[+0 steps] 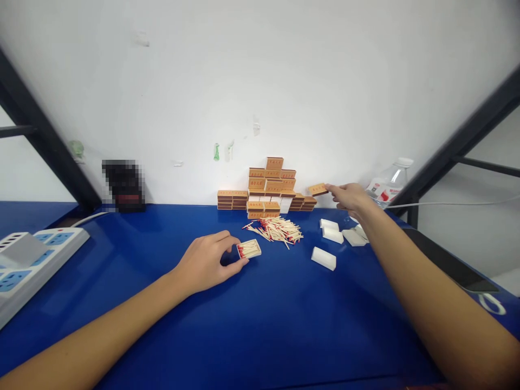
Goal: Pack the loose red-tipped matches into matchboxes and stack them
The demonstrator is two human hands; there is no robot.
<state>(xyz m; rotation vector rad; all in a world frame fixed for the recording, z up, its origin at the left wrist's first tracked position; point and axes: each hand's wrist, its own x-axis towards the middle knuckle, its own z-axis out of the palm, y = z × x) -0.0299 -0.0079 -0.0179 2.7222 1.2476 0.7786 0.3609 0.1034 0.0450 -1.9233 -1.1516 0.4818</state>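
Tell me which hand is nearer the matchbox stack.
Right. The right hand holds a matchbox beside the stack; the left hand grips a match tray well in front.

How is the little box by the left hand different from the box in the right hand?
The tray at the left hand is white and open, showing red-tipped matches; the orange box in the right hand shows none. The tray sits on the table; the orange box is held up beside the stack. Both are small, each gripped by one hand.

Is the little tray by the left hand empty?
No, the tray held by the left hand is full of red-tipped matches.
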